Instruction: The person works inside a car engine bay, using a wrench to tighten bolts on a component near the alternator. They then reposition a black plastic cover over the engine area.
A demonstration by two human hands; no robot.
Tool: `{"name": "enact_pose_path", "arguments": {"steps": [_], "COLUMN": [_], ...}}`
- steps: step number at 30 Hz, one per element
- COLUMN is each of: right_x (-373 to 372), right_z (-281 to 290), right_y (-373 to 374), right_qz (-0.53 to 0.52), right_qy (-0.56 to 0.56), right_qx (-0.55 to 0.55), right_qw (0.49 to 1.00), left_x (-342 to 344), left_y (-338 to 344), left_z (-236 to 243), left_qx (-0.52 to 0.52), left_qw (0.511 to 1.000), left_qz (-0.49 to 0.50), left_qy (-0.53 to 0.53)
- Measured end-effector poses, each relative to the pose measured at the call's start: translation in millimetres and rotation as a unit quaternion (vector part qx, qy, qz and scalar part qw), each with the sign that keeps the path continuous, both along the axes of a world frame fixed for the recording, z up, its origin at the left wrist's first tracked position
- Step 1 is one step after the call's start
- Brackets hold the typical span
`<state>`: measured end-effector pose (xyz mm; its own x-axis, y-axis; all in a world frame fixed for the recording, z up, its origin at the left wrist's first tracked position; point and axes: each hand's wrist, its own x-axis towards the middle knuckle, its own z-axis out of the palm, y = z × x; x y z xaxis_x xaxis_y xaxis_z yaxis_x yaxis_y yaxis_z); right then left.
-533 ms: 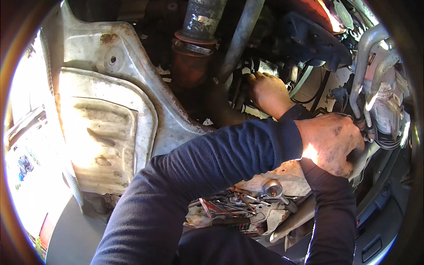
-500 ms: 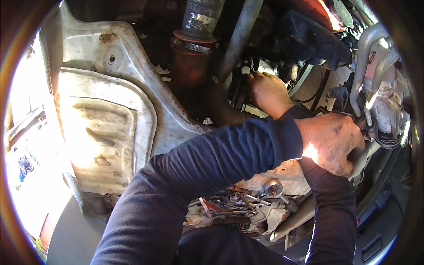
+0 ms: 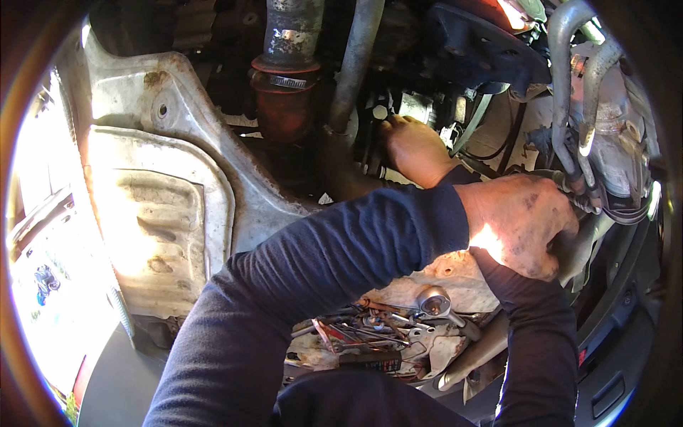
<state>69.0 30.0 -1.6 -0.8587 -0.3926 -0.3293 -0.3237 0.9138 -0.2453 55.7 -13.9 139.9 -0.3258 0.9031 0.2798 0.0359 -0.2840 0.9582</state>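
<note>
My forearms cross, the left sleeve lying over the right. My left hand (image 3: 523,224) is closed at the right, beside the lower ends of two bent metal pipes (image 3: 562,92). Its thumb and fingers curl inward around something I cannot make out. Deeper in the engine bay, my right hand (image 3: 418,151) reaches past the left sleeve with its fingers curled down. Its fingertips are hidden, and so is whatever they grip. Close to it are a round pale knob-like end (image 3: 380,112) and a shiny metal part (image 3: 418,107).
A ratchet (image 3: 434,302) and several loose tools (image 3: 370,334) lie below my forearms. At the left stands a worn white body panel (image 3: 163,220). A red-ended duct with a metal clamp (image 3: 287,82) and a grey pipe (image 3: 358,60) come down from above. A black bracket (image 3: 484,53) overhangs at the upper right.
The whole view has shifted slightly, so the scene sits a little farther left. Both hands keep nearly the same places and curled shapes against the engine parts.
</note>
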Motion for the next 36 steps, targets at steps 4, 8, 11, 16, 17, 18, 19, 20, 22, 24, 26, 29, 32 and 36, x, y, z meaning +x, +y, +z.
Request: {"name": "enact_pose_path", "arguments": {"steps": [4, 8, 11, 16, 17, 18, 19, 20, 22, 24, 26, 29, 32, 36], "right_x": [1, 1, -1, 0, -1, -1, -2, -2, -3, -4, -4, -5, -6, -5], "right_z": [-5, -8, -8, -2, -1, -1, -1, -1, -2, -2, -1, 2, 4, 8], "right_y": [-2, -3, -3, -1, -1, -1, 0, -1, -1, 1, 3, 5, 1, -2], "right_qz": [0.002, -0.067, -0.012, -0.034, -0.066, -0.092, -0.118, -0.117, -0.035, 0.005, -0.022, -0.095, -0.097, -0.039], "right_qy": [0.03, -0.061, 0.005, 0.014, -0.016, -0.067, -0.089, -0.091, -0.035, 0.0, -0.009, -0.065, -0.092, -0.025], "right_qx": [-0.05, 0.008, -0.033, -0.073, -0.052, -0.022, -0.003, 0.0, -0.029, -0.068, -0.118, -0.079, -0.054, -0.098], "right_qw": [0.998, 0.996, 0.999, 0.997, 0.996, 0.993, 0.989, 0.989, 0.998, 0.998, 0.993, 0.99, 0.99, 0.994], "left_x": [0, 4, 8, 22, 24, 26, 28, 27, 24, 16, 7, -5, -7, -2], "left_y": [-1, 1, 2, 8, 10, 12, 15, 16, 18, 15, 9, -1, -4, -2], "left_z": [2, 4, 3, 1, 1, 1, 3, 4, 7, 10, 10, 7, 5, 3], "left_qx": [0.009, -0.033, 0.012, -0.041, -0.03, -0.055, -0.08, -0.117, -0.121, -0.138, -0.124, 0.001, 0.024, 0.044], "left_qw": [1.0, 0.999, 0.999, 0.996, 0.997, 0.995, 0.993, 0.991, 0.991, 0.989, 0.99, 0.999, 0.997, 0.998], "left_qz": [-0.003, -0.006, -0.008, 0.069, 0.066, 0.071, 0.076, 0.034, 0.03, -0.026, -0.06, -0.023, -0.032, -0.003], "left_qy": [0.003, -0.021, -0.043, -0.038, -0.037, -0.045, -0.052, -0.045, -0.052, -0.045, -0.037, -0.037, -0.062, -0.037]}}
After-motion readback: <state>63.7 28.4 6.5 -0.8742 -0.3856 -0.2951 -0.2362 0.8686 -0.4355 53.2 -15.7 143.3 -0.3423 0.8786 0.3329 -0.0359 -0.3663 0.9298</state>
